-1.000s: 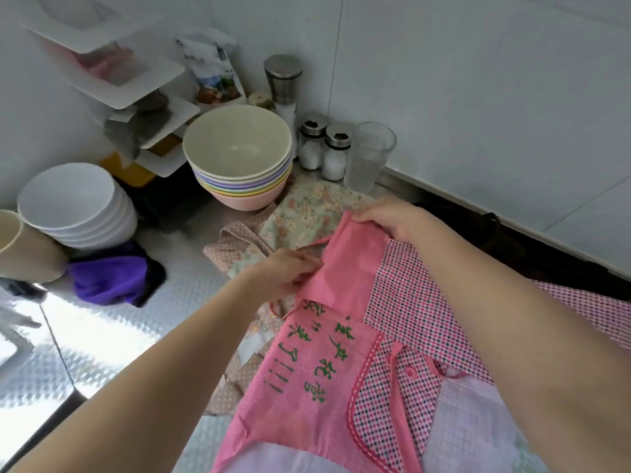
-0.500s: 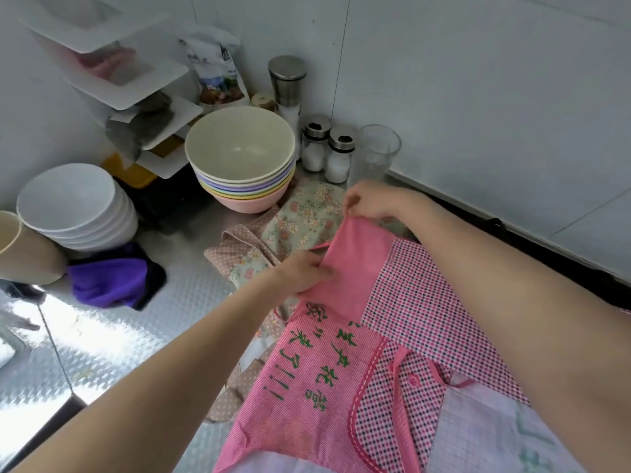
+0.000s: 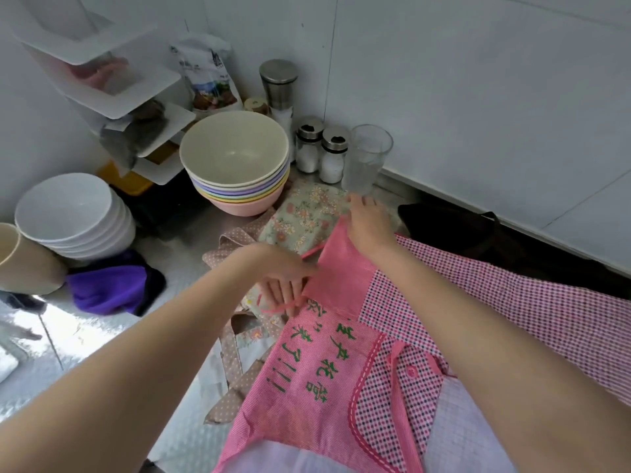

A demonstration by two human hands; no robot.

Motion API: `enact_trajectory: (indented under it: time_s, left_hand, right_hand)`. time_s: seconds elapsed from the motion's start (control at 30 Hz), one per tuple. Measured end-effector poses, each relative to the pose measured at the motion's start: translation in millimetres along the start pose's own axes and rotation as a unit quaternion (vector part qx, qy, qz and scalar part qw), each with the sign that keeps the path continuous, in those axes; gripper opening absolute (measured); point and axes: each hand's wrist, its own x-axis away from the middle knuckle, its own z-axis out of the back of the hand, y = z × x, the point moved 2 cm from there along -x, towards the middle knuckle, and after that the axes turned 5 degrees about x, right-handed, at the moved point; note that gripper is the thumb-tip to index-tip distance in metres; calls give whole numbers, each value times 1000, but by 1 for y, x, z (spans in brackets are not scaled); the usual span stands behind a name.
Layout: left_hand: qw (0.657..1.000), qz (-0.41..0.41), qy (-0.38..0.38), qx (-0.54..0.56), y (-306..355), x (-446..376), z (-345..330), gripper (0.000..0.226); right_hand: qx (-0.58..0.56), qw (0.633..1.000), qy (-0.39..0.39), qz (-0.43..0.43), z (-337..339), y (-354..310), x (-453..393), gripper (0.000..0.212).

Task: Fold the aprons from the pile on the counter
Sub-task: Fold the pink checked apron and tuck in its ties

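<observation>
A pink apron [image 3: 327,380] with green lettering and checked panels lies spread on the metal counter [image 3: 191,438], on top of a floral apron [image 3: 304,216] with dotted beige straps [image 3: 232,363]. My right hand [image 3: 367,227] lies flat on the pink apron's far top corner, fingers straight and pointing toward the glass. My left hand [image 3: 280,278] is blurred at the apron's left top edge, fingers straight and pointing down, with a thin pink strap [image 3: 283,307] lying across the fingertips.
Stacked pastel bowls [image 3: 235,155] stand just behind the aprons, with two shakers [image 3: 309,145] and a drinking glass [image 3: 367,158] close to my right fingertips. White bowls [image 3: 68,213], a beige cup [image 3: 20,261] and a purple cloth [image 3: 106,288] sit at the left. A black item [image 3: 450,230] lies by the wall.
My right hand has slid farther along the apron's top corner and flattened out. My left hand has let go of the left edge and opened, its fingers now pointing down by the strap.
</observation>
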Motion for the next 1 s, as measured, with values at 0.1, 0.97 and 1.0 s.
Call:
enact_trajectory:
  time_s: [0.1,0.97,1.0]
  left_hand:
    - [925,-52,278,-254,28,10,15,41]
    - [790,-164,362,-467,58,-34,-63,62]
    - [764,-202,380,-482,56,-23,-69,60]
  right_hand:
    - [22,999,-37,-18,14,13,27,49]
    - [113,898,-110,-410,58,222,227,61]
    - [117,917,-90,-372,60,203,223,59]
